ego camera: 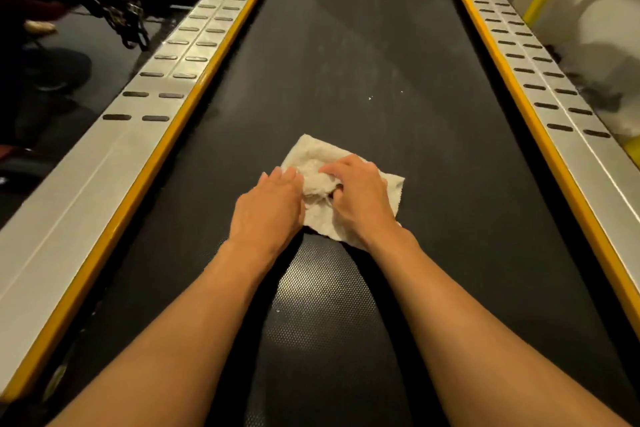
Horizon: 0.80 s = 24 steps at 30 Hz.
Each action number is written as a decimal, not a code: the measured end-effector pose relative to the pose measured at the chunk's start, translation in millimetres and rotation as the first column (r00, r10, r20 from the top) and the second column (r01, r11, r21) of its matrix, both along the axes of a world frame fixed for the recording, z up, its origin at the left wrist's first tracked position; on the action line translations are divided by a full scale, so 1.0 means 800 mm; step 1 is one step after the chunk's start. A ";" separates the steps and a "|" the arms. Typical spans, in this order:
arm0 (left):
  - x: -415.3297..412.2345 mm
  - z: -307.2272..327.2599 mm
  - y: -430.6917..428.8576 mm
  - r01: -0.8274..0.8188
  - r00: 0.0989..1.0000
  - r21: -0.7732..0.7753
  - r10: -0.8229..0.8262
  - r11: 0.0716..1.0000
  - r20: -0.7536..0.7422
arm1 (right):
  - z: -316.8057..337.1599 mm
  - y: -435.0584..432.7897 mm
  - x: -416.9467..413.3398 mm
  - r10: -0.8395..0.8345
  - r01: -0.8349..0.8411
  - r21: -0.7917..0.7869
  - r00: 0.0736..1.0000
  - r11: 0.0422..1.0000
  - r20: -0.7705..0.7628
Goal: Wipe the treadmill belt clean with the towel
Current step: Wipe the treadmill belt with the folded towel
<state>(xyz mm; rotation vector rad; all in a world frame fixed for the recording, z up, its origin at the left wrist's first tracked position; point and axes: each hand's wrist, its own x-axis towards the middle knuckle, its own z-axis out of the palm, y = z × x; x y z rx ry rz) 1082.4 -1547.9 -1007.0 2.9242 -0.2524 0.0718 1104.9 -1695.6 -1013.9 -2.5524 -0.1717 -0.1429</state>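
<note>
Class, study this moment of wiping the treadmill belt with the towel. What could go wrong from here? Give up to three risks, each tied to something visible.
1. The towel is bunched up between the left hand and the right hand, so little cloth may lie flat and the wipe may streak.
2. The white specks farther up the belt lie beyond the towel and could be missed.

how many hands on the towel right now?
2. The left hand presses with fairly straight fingers on the left edge of the towel. The right hand curls its fingers into the bunched middle. The towel lies on the belt.
</note>
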 end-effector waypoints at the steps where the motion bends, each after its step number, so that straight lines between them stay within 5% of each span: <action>1: -0.004 -0.001 0.011 -0.019 1.000 0.005 0.019 1.000 0.019 | -0.002 0.010 -0.003 0.022 -0.022 0.009 1.000 1.000 -0.005; 7: -0.009 -0.004 0.026 0.002 1.000 0.006 -0.002 1.000 -0.017 | 0.001 0.011 -0.007 0.002 -0.003 -0.024 0.999 1.000 -0.040; 13: -0.004 0.005 0.064 -0.216 0.976 -0.023 0.215 0.976 -0.045 | -0.002 0.084 0.004 0.123 -0.123 -0.053 0.992 0.991 0.000; 24: -0.021 0.006 0.093 -0.306 0.952 0.001 0.306 0.952 -0.024 | 0.001 0.122 0.008 0.174 -0.174 -0.032 0.985 0.984 0.006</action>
